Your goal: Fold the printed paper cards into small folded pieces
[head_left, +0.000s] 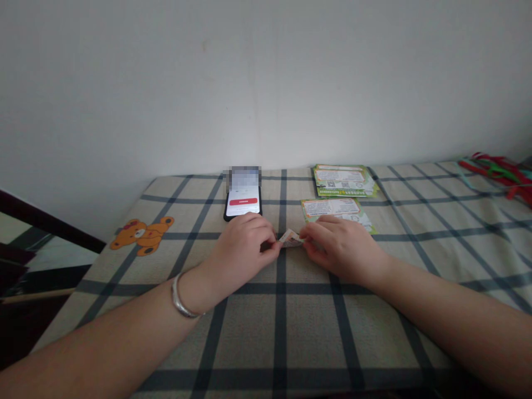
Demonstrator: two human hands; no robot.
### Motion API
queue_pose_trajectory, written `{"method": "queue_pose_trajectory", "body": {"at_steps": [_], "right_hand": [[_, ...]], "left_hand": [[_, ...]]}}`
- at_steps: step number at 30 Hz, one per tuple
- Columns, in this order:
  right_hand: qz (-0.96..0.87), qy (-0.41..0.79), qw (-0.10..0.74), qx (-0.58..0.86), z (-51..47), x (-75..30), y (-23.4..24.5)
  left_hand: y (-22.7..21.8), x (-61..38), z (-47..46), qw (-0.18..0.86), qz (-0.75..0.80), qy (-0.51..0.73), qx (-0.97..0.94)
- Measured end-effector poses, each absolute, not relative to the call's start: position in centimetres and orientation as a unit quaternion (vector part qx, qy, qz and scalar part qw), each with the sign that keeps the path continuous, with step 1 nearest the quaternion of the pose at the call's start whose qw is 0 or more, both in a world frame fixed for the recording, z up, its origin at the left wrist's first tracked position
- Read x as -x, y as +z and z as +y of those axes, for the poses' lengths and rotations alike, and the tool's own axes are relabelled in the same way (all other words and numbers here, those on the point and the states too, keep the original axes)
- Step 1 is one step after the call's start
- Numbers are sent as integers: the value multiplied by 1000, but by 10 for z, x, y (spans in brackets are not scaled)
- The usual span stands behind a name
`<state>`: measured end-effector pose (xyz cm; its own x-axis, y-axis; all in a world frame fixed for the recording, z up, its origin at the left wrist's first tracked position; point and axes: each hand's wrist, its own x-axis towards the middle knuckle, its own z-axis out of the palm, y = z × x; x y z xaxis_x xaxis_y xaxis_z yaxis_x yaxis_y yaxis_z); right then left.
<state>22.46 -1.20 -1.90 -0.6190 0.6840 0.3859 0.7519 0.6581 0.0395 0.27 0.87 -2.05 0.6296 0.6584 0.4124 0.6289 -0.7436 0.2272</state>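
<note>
Between my two hands is a small folded piece of paper [291, 238], pale with some orange print. My left hand [245, 244], with a silver bangle at the wrist, pinches its left end between thumb and fingertips. At the right end, the fingers of my right hand [343, 246] are closed on it too. Both hands rest low over the checked cloth. A green-and-white printed card [332, 208] lies just beyond my right hand, which covers part of it. Behind my left hand is a phone [243, 194] with its screen lit.
A stack of similar printed cards [344, 180] sits near the wall. On the left of the checked tablecloth [249, 332] is a flat orange teddy bear figure [143, 235]. Red and green strips [501, 174] lie in a heap at the far right. A pale wall [266, 83] bounds the back.
</note>
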Motion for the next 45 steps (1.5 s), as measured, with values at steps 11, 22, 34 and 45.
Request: {"method": "queue_pose_trajectory", "body": {"at_steps": [11,22,34,45], "right_hand": [[-892,-31,180,414,-11,-224,-19],[-883,33,206,422,-11,-225,-18],[-854,91,230,457,-6,-227,-23],[-848,91,222,473,-3,-227,-25]], "left_hand": [[-25,0,13,87,362,259,-891],[-29,0,13,133,340,274,-889],[-32,-1,16,136,356,279,-882],[-29,-2,14,141,346,252,-893]]}}
